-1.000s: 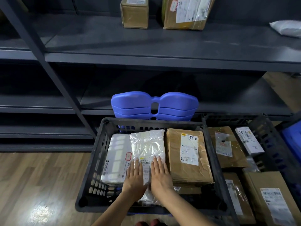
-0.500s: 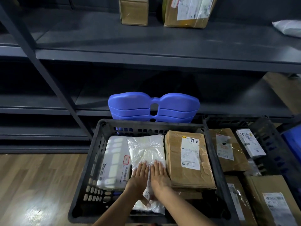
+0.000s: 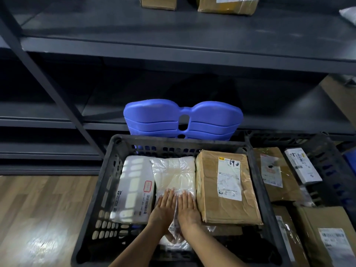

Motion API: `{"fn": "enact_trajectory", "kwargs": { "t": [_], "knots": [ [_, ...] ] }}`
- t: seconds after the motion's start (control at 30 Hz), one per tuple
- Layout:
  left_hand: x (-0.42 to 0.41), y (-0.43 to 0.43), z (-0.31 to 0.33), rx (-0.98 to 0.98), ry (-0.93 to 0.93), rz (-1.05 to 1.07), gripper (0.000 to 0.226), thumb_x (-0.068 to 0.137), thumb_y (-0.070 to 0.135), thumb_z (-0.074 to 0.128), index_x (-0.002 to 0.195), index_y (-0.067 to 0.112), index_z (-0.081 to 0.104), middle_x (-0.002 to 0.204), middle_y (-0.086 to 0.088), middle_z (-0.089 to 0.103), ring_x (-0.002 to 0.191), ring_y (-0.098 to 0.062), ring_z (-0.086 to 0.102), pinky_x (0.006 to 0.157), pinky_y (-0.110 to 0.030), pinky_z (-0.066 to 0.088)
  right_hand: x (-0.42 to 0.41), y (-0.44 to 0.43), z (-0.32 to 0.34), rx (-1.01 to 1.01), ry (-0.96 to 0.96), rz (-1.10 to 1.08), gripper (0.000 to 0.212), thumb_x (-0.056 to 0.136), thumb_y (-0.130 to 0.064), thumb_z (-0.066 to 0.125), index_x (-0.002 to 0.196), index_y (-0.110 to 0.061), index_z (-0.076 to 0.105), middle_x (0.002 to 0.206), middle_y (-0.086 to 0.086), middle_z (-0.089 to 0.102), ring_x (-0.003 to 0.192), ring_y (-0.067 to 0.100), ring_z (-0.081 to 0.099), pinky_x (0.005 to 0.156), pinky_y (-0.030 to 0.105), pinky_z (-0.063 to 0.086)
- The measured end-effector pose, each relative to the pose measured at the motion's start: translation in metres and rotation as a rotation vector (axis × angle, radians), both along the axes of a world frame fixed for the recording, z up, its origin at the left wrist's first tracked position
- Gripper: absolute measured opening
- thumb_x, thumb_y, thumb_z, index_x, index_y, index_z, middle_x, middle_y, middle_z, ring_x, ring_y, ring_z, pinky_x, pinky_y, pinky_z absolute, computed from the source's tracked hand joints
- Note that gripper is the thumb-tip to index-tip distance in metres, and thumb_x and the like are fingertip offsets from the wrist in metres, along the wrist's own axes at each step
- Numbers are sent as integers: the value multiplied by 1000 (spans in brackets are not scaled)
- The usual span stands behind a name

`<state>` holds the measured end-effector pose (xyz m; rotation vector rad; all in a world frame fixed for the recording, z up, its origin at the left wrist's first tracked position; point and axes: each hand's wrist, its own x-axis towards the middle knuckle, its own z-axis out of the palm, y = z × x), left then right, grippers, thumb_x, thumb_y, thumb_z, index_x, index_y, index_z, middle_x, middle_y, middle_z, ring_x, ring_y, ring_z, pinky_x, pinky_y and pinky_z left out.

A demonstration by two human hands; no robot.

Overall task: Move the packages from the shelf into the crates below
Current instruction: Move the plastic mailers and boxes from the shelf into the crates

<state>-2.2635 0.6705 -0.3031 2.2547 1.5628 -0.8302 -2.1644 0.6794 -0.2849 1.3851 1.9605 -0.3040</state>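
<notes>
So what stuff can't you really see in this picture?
Head view only:
- Two cardboard boxes on the shelf: tops cut off by the upper edge.
- White bag in the black crate: near end covered by the left hand and right hand.
- Brown parcel: label print too small to read.
- Right-hand crate: cut off by the frame edge.
- Lower shelves: too dark to see inside.

Two cardboard boxes on the upper shelf: cut off by top edge. White bag: cropped at right edge. Label print on the brown parcel: too small to read. Clear-wrapped package: near end hidden under both hands.
</notes>
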Motion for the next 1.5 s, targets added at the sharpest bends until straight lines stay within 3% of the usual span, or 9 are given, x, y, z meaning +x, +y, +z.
{"fn": "enact_trajectory", "kwargs": {
  "t": [0.1, 0.2, 0.27, 0.4, 0.67, 0.87, 1.1, 1.33, 1.5],
  "knots": [
    [-2, 1, -1, 20, -14, 8, 130, 74, 53, 72, 145, -3, -22, 154, -23, -26, 143, -37, -24, 119, -46, -8, -3, 3, 3, -24, 28, -10, 70, 104, -28, 27, 146, 2, -20, 155, 21, -23, 143, 36, -21, 115, 44, -14],
    [-9, 10, 15, 86, 42, -20, 136, 71, 69, 62, 138, -5, -29, 148, -24, -34, 140, -36, -27, 115, -46, -12, -4, 13, 24, -55, 89, -18, 94, 96, -31, 51, 144, 0, -24, 150, 19, -31, 139, 33, -27, 118, 45, -9],
    [-16, 25, 31, 165, 104, 2, 142, 65, 80, 54, 133, -9, -33, 147, -28, -34, 141, -41, -24, 118, -51, -7, -4, 26, 44, 10, 187, -73, 105, 89, -16, 63, 143, -2, -26, 148, 15, -35, 139, 30, -28, 116, 41, -10],
    [-26, 68, 50, 216, 132, 130, 146, 62, 79, 59, 139, -9, -28, 151, -26, -30, 142, -42, -21, 119, -51, -5, -12, 69, 78, 97, 205, -78, 99, 89, -5, 60, 146, -1, -20, 152, 15, -30, 143, 33, -22, 116, 39, -9],
    [-24, 97, 23, 219, 154, 73, 117, 85, 56, 55, 141, -10, -23, 151, -26, -28, 137, -37, -29, 120, -46, 0, -12, 104, 41, 44, 82, -75, 120, 81, -32, 74, 145, -1, -23, 151, 18, -32, 143, 35, -22, 116, 40, -9],
    [-23, 95, 8, 283, 118, 62, 77, 103, 33, 31, 141, -9, -22, 156, -25, -19, 145, -37, -15, 118, -46, -7, -10, 100, 18, 85, 81, -43, 92, 96, -22, 53, 145, 2, -22, 153, 20, -27, 143, 39, -20, 116, 40, -10],
    [-22, 102, -17, 258, 167, 8, 68, 104, 25, 25, 144, -6, -21, 155, -25, -21, 145, -35, -17, 119, -45, -8, -11, 106, 8, 61, 31, 30, 83, 97, -13, 45, 146, 2, -20, 154, 22, -25, 142, 40, -21, 114, 44, -13],
    [-21, 83, 7, 213, 132, -33, 110, 88, 58, 49, 143, -7, -21, 152, -21, -26, 138, -32, -27, 117, -45, -10, -9, 93, 12, 114, 152, 19, 83, 97, -10, 47, 147, -2, -19, 154, 17, -27, 139, 32, -28, 115, 42, -11],
    [-15, 27, 33, 123, 104, -105, 112, 87, 54, 54, 144, -7, -21, 153, -25, -26, 143, -35, -23, 114, -43, -15, 0, 40, 25, 27, 149, 85, 100, 90, -13, 58, 143, -3, -25, 147, 13, -36, 137, 29, -31, 114, 41, -13]
  ]
}}
